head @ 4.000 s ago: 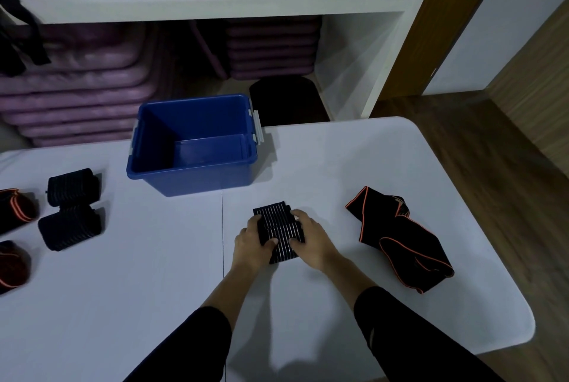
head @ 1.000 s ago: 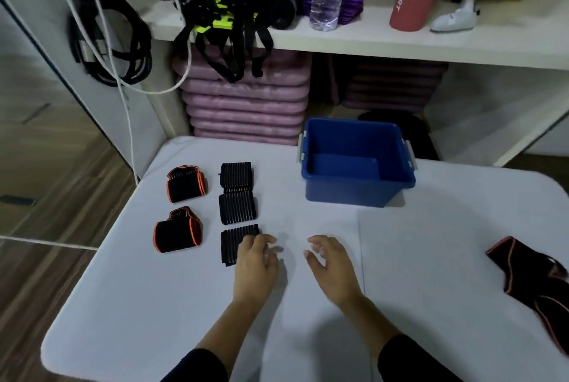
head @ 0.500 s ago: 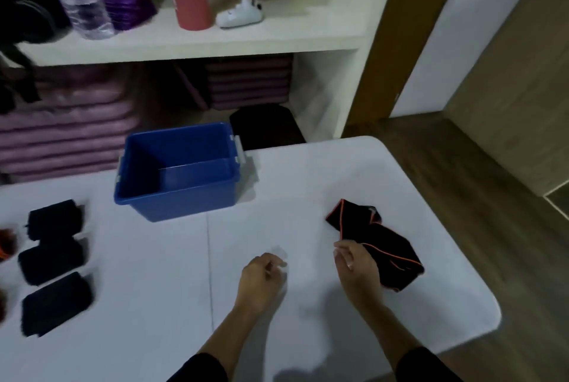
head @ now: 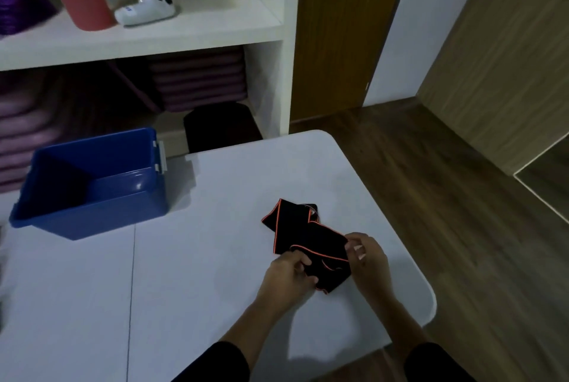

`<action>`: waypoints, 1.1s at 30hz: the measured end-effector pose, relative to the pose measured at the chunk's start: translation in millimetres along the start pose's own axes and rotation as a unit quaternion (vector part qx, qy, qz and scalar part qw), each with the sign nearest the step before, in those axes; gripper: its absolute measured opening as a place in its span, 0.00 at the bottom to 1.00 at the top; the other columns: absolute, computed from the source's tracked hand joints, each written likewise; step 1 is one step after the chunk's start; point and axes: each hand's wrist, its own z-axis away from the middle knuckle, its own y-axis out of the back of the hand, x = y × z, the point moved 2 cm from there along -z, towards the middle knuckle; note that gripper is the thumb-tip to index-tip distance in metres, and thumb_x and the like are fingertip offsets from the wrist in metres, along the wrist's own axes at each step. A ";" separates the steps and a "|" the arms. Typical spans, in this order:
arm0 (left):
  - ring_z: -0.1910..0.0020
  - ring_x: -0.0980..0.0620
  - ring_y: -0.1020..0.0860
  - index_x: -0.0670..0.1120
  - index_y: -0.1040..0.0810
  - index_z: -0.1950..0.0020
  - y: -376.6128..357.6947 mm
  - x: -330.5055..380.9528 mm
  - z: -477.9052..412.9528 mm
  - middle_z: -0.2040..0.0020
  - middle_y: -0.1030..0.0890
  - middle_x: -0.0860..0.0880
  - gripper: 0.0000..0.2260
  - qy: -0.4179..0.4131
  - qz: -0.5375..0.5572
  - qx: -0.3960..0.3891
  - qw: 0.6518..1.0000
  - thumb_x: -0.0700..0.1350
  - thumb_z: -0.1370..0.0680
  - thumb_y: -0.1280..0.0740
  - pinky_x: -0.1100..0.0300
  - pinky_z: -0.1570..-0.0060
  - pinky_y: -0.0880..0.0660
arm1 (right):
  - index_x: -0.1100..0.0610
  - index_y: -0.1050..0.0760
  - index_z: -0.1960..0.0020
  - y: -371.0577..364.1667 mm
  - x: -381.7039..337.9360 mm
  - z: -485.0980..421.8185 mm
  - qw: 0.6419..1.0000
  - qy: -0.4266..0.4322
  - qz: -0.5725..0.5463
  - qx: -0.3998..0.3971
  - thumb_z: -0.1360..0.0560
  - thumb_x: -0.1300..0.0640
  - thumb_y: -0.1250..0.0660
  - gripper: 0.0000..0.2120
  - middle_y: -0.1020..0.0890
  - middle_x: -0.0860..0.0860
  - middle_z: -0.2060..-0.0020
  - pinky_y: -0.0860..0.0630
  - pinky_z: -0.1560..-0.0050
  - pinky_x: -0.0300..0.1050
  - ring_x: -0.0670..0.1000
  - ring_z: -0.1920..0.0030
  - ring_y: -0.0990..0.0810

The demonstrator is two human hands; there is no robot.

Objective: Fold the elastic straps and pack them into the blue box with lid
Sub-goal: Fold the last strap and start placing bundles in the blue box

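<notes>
I have both hands pinching the black, orange-edged strap (head: 308,236): left hand (head: 289,270) on its near edge, right hand (head: 368,261) on its right corner, I judge to straighten it for folding. It lies rumpled on the white table (head: 200,273), near right. The blue box (head: 101,215) stands open at far left, ready to be packed. The label on the white controller (head: 144,7) is too blurred to read.

White table (head: 215,258), shelf (head: 154,36), wooden floor (head: 446,196)
</notes>
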 end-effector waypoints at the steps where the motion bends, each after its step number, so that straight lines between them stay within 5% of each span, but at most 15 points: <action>1: 0.57 0.58 0.24 0.49 0.23 0.48 -6.1 3.1 0.6 0.53 0.23 0.52 0.14 -0.014 -0.021 -0.019 1.000 0.47 0.33 0.28 0.72 0.58 0.30 | 0.60 0.22 0.49 0.0 4.9 0.5 1.000 -0.016 -0.006 -0.006 0.25 0.61 0.37 0.07 0.19 0.53 0.55 0.26 0.56 0.41 0.50 0.57 0.22; 7: 0.47 0.52 0.26 0.50 0.25 0.49 -16.8 11.3 -7.2 0.48 0.27 0.52 0.16 -0.006 -0.052 0.077 0.996 0.51 0.33 0.27 0.63 0.53 0.31 | 0.56 0.24 0.44 2.4 24.7 13.8 0.995 -0.084 -0.040 -0.037 0.23 0.60 0.37 0.09 0.21 0.53 0.51 0.29 0.57 0.34 0.49 0.53 0.23; 11: 0.45 0.54 0.27 0.53 0.28 0.42 -31.5 9.7 -4.4 0.43 0.28 0.55 0.28 -0.065 -0.176 -0.008 0.982 0.63 0.37 0.29 0.60 0.50 0.27 | 0.55 0.25 0.43 4.2 32.3 21.0 0.992 -0.109 -0.044 -0.038 0.22 0.59 0.38 0.09 0.21 0.53 0.48 0.30 0.55 0.32 0.48 0.52 0.23; 18: 0.51 0.48 0.22 0.46 0.26 0.45 -39.3 23.2 -10.8 0.50 0.20 0.47 0.12 -0.063 -0.101 0.021 0.993 0.39 0.28 0.35 0.61 0.56 0.28 | 0.55 0.25 0.42 12.3 27.3 19.9 0.992 -0.107 -0.055 -0.031 0.22 0.58 0.39 0.10 0.21 0.52 0.48 0.30 0.55 0.33 0.47 0.52 0.23; 23: 0.58 0.59 0.24 0.46 0.20 0.50 -7.8 31.7 -21.9 0.55 0.20 0.53 0.09 -0.012 0.041 0.081 0.996 0.35 0.27 0.34 0.78 0.58 0.32 | 0.55 0.25 0.43 15.1 18.7 8.5 0.992 -0.096 -0.078 -0.013 0.21 0.58 0.39 0.09 0.21 0.51 0.49 0.31 0.57 0.28 0.46 0.53 0.23; 29: 0.60 0.50 0.23 0.48 0.23 0.54 27.3 25.7 -28.6 0.57 0.21 0.47 0.08 0.092 0.147 0.077 0.982 0.36 0.26 0.36 0.54 0.56 0.23 | 0.53 0.25 0.43 9.1 -3.2 -3.5 0.987 -0.077 -0.141 -0.023 0.22 0.58 0.39 0.09 0.21 0.48 0.51 0.31 0.55 0.27 0.46 0.51 0.23; 33: 0.63 0.51 0.22 0.47 0.23 0.57 30.5 16.0 -23.6 0.57 0.20 0.47 0.05 0.119 0.097 0.055 0.987 0.37 0.26 0.35 0.63 0.64 0.22 | 0.53 0.25 0.43 -1.5 -14.7 -8.9 0.980 -0.077 -0.162 -0.081 0.22 0.59 0.38 0.09 0.21 0.47 0.50 0.28 0.56 0.25 0.45 0.50 0.23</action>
